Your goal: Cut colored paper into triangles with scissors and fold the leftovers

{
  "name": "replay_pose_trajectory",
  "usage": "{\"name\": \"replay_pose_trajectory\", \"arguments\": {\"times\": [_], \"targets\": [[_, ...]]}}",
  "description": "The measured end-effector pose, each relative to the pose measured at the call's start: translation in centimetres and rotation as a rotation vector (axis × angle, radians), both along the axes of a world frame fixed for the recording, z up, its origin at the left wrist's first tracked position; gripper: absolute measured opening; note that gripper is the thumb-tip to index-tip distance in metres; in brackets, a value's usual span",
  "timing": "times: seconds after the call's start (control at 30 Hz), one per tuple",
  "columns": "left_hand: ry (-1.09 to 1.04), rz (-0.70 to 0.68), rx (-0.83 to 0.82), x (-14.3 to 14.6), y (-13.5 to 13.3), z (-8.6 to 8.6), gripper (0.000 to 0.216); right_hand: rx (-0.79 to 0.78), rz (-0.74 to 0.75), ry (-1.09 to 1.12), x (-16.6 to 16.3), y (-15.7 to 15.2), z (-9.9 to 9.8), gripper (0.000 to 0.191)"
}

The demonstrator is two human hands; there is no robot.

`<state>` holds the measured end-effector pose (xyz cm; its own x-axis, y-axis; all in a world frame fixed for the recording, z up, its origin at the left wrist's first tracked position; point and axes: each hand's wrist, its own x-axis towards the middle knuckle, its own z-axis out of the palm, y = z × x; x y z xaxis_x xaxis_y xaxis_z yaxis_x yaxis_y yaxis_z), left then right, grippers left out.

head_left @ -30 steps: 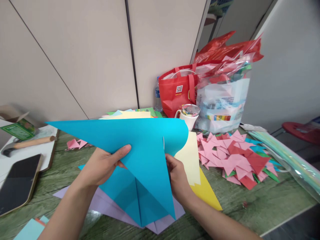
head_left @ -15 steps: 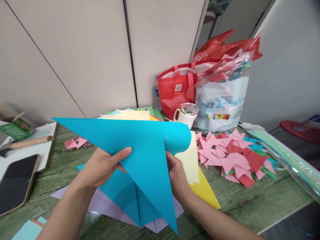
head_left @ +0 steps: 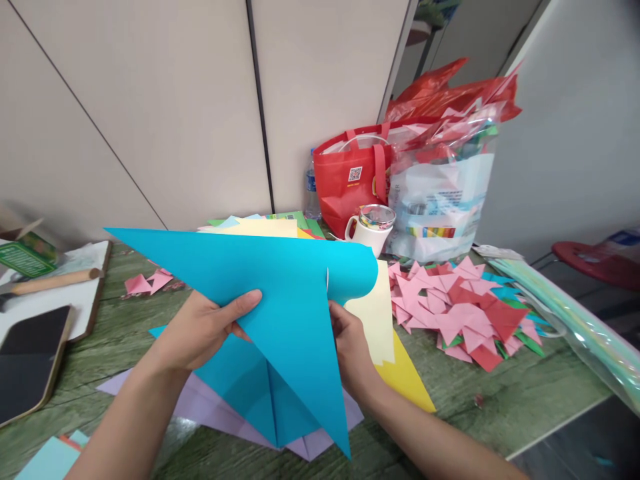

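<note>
My left hand point(head_left: 215, 330) grips a large sheet of blue paper point(head_left: 280, 300), its thumb on top and its fingers underneath. The sheet is raised at a tilt, with a long point to the left and another hanging towards me. At the sheet's right side my right hand point(head_left: 350, 340) is closed, its fingers partly behind the paper. Just above those fingers a thin metal blade point(head_left: 327, 280) shows in a cut; its handle is hidden. Right of the cut, the paper curls over. Below lie another blue sheet point(head_left: 255, 393) with a crease and purple paper point(head_left: 215, 417).
Cream paper point(head_left: 377, 320) and yellow paper point(head_left: 413, 383) lie beneath. Pink and red cut pieces point(head_left: 460, 310) are heaped at right. Behind stand a lidded white mug point(head_left: 367, 233), a red bag point(head_left: 345, 190) and a plastic bag point(head_left: 435, 200). A phone point(head_left: 33, 360) lies at left.
The whole view has shifted slightly, so things appear a little further left and up. Both hands keep their hold, and the blue sheet and cut look nearly the same.
</note>
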<state>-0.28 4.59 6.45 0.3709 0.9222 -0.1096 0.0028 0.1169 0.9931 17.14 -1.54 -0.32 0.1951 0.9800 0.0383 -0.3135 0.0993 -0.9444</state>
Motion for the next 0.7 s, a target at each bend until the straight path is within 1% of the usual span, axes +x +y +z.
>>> {"name": "replay_pose_trajectory", "arguments": {"times": [0.17, 0.33, 0.53, 0.7], "targets": [[-0.013, -0.017, 0.006, 0.02, -0.04, 0.14, 0.019, -0.003, -0.016, -0.027, -0.05, 0.06, -0.24, 0.023], [-0.009, -0.013, -0.012, 0.09, -0.26, 0.43, 0.016, -0.002, -0.017, -0.034, -0.07, 0.07, -0.31, 0.019], [-0.002, -0.019, -0.046, 0.16, -0.29, 0.28, 0.019, 0.017, -0.022, -0.015, -0.01, 0.08, -0.09, 0.024], [-0.007, -0.033, -0.076, 0.24, -0.24, 0.03, 0.016, 0.027, -0.042, -0.009, 0.1, 0.14, -0.29, 0.025]]}}
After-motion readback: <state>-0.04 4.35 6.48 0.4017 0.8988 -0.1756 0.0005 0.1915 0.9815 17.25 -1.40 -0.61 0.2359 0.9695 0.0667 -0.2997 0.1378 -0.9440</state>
